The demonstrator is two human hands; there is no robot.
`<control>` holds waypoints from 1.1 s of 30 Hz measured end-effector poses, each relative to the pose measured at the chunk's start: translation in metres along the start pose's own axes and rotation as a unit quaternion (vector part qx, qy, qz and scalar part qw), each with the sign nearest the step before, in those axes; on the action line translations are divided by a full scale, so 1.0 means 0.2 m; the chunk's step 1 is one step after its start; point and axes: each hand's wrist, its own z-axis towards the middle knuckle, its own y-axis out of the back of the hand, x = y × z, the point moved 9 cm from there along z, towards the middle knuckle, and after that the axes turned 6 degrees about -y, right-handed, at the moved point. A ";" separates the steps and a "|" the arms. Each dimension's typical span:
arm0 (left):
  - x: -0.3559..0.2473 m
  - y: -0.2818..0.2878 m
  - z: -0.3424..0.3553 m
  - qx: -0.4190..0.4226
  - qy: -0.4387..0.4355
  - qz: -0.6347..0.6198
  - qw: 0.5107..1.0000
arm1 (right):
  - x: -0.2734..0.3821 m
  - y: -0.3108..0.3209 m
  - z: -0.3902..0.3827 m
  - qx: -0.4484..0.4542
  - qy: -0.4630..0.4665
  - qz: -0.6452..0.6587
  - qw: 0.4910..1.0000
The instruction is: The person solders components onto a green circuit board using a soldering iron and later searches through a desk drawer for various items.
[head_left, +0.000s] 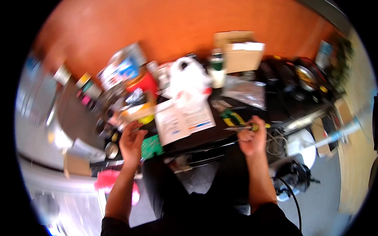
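My right hand [252,138] is closed on a screwdriver [238,127] with a black-and-yellow handle, its metal shaft pointing left above the front of the dark table. Just beyond it lies a green-and-yellow hand tool [232,117], too blurred to name surely. My left hand [132,142] hovers at the table's front edge, fingers loosely bent and apart, with nothing seen in it. Beside it is a green circuit board [152,147]. Between my hands lies an unfolded printed sheet [185,122].
A white plastic bag [189,78], a bottle [217,70] and an open cardboard box [244,55] stand at the back. Clutter around a red container [146,83] fills the left. A clear plastic bag [246,92] lies right of centre. A white stool [302,147] stands at right.
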 end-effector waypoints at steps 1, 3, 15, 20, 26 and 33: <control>0.01 0.12 -0.09 -0.040 0.004 0.021 0.999 | -0.01 0.02 -0.02 -0.013 -0.012 0.003 1.000; 0.11 0.39 -0.33 -0.157 0.031 0.040 0.986 | -0.04 0.01 -0.04 -0.004 -0.023 -0.006 1.000; 0.36 0.77 -1.06 -0.254 0.183 0.121 0.942 | -0.13 0.01 0.05 0.104 -0.033 -0.058 0.992; 0.33 0.92 -0.86 -0.269 0.137 0.176 0.937 | -0.13 0.03 0.06 0.075 -0.021 -0.050 0.996; 0.26 1.04 -0.39 -0.273 0.052 0.215 0.936 | -0.13 0.04 0.08 0.050 -0.018 -0.069 0.996; 0.35 1.11 0.21 -0.138 -0.003 0.303 0.943 | -0.16 0.05 0.10 0.025 -0.020 -0.091 0.995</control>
